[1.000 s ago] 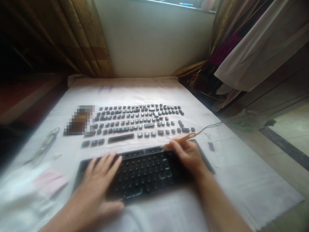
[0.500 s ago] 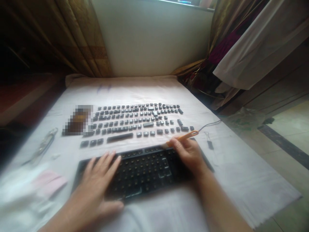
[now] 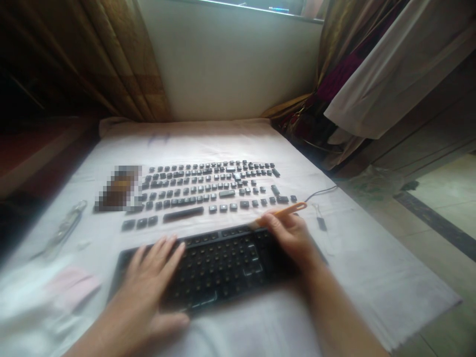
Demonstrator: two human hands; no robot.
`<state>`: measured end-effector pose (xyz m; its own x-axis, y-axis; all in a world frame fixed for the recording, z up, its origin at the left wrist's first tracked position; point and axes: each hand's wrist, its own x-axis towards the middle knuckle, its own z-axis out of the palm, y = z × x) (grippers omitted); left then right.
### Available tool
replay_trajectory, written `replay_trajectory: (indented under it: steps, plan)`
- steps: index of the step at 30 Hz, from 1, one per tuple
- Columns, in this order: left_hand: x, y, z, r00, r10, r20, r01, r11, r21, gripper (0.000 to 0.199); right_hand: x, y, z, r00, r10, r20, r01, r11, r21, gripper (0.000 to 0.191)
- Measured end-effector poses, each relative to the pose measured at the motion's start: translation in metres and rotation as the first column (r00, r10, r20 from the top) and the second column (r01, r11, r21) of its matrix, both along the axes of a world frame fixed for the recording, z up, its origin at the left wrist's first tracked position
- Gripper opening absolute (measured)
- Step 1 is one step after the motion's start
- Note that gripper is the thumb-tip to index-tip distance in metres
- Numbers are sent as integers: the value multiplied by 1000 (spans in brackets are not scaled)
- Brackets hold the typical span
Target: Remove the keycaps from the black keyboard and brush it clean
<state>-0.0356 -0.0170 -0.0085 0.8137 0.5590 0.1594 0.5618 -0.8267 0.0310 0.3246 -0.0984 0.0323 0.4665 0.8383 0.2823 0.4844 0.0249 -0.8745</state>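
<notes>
Keyboard [image 3: 219, 267] before rows of loose keycaps [image 3: 226, 194].
Left hand [image 3: 148, 285] lies on it with fingers spread; right hand [image 3: 290, 235] has its fingers closed around the orange-handled brush [image 3: 286, 211].

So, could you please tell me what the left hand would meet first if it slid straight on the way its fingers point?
The left hand would probably meet the long black bar-shaped keycap on the white cloth beyond the far edge of the black rectangular keyboard, though depth is unclear.
</notes>
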Motion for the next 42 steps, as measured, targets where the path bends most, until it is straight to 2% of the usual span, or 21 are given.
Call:
replay_trajectory:
  steps: [7,10,13,18,23,28,33,36,39,42]
  plan:
    - [1,0,-1,1000,-4,-8,4,1000,1,121,-8,3,0,995,94,-44,-94,995,16,30]
    - [0,1,-3,1000,-13,-2,13,1000,6,120,-6,1,2,995,25,-98,-21,999,34,33]
    - [-1,1,-3,1000,-16,0,16,1000,10,120,-2,0,3,995,-40,-86,41,999,15,37]
    - [-2,0,-1,1000,3,-10,-3,1000,-6,118,-3,2,4,999,43,-18,-44,999,-25,33]
    - [1,0,1,1000,10,-18,-10,1000,0,120,-7,4,1,994,90,-61,-92,995,-37,35]
    - [3,0,5,1000,-12,-16,12,1000,20,125,-8,4,4,989,74,-124,-72,997,21,37]
    - [1,0,2,1000,-22,1,22,1000,5,122,-7,2,11,991,47,-127,-36,996,82,37]
    - [0,1,2,999,-31,16,32,999,-10,113,-7,2,13,993,24,-119,-19,999,42,38]
    - [-3,8,10,998,13,68,-7,997,-79,90,-7,2,10,993,-19,-116,22,1000,21,37]
    - [-11,20,22,963,189,190,-158,973,-167,64,-4,3,3,994,-44,-98,46,999,19,32]
